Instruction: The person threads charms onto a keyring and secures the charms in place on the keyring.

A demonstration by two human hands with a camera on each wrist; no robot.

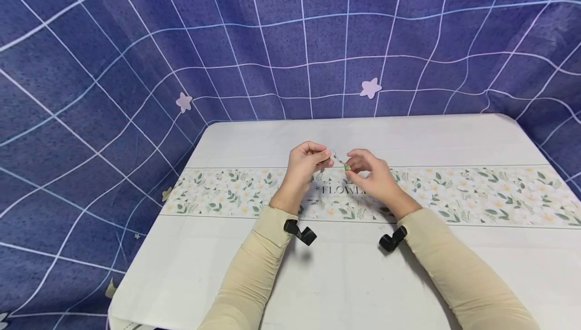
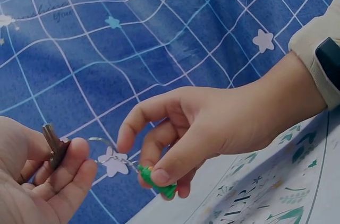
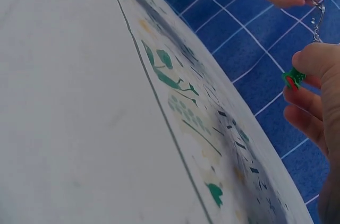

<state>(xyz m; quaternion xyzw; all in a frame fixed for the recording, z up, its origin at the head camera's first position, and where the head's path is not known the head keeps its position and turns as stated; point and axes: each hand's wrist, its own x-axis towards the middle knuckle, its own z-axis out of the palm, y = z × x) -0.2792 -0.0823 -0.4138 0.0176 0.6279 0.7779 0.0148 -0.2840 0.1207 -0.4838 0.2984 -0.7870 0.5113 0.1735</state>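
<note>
My left hand [image 1: 309,162] holds a dark metal key [image 2: 59,149] between thumb and fingers, above the table. From the key runs a thin key ring [image 2: 104,140], part of which the left fingertips cover. A short silver chain [image 3: 317,32] joins the ring to a small green charm [image 2: 156,182] with a bit of red on it, as the right wrist view shows. Between thumb and fingertips my right hand [image 1: 373,176] pinches that charm, a little to the right of the left hand. The chain spans the gap between both hands.
Below the hands lies a white tablecloth [image 1: 336,274] with a printed band of flowers and leaves [image 1: 236,191]. A blue curtain [image 1: 290,42] with a grid and stars hangs behind the table and along its left side. Black straps [image 1: 299,232] sit on both wrists.
</note>
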